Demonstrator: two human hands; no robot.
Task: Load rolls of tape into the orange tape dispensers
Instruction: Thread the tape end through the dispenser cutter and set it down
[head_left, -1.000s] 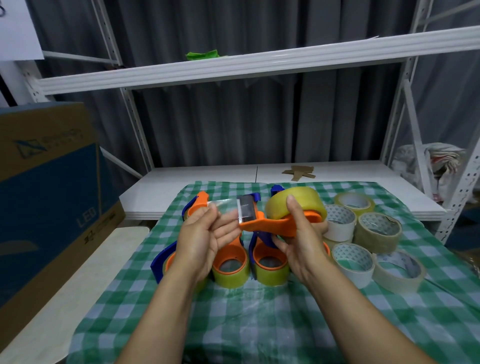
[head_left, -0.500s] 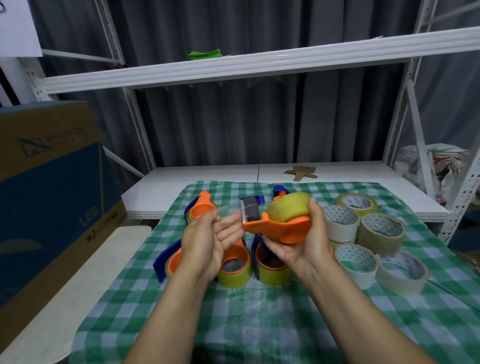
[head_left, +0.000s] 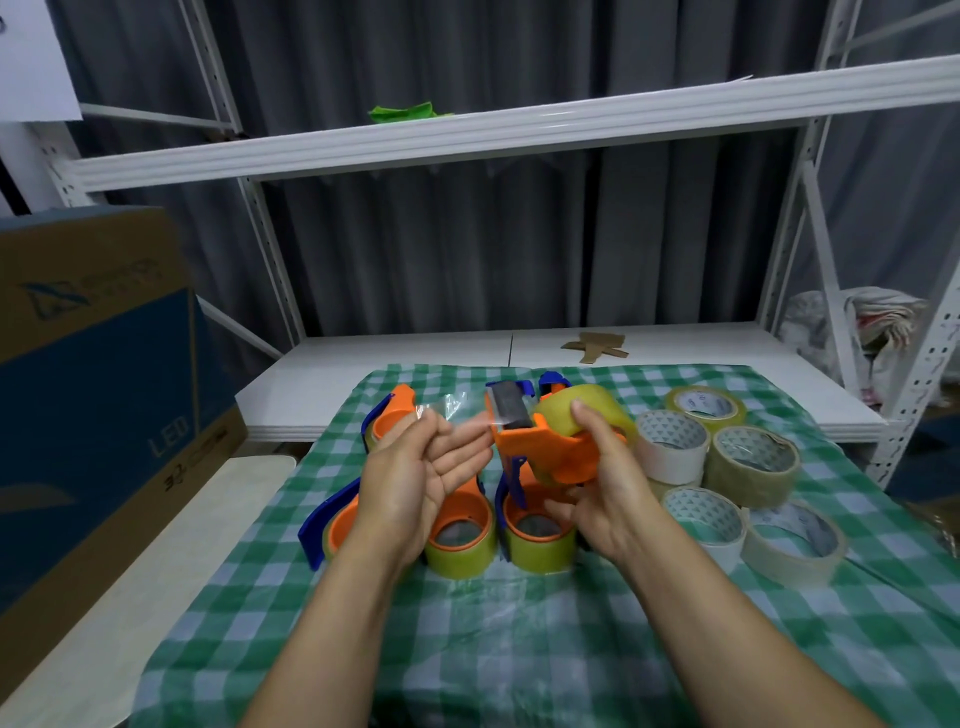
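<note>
**A:** What's nearest?

**B:** Both forearms reach over the green checked cloth (head_left: 467, 649) on the tabletop. The left hand (head_left: 421, 483) pinches the clear tape end (head_left: 457, 410) between thumb and forefinger, with its other fingers straight. The right hand (head_left: 608, 499) grips an orange dispenser (head_left: 550, 452) from below, thumb on the yellow roll (head_left: 605, 400) seated in it.

**A:** Where does the tape run?

**B:** From the dispenser's dark plate (head_left: 508, 410) across to the left hand, held above the tabletop.

**A:** And under the hands?

**B:** Two loaded dispensers (head_left: 460, 538) stand side by side. A third dispenser (head_left: 340, 519) is partly behind the left wrist, and a fourth dispenser (head_left: 397, 410) lies farther back. Loose rolls (head_left: 753, 457) cluster at the right, touching one another.

**A:** Beyond that?

**B:** A cardboard box (head_left: 93, 364) stands at the left and cardboard scraps (head_left: 597, 347) lie on a white board. A higher shelf (head_left: 519, 124) carries something green (head_left: 402, 110).
</note>
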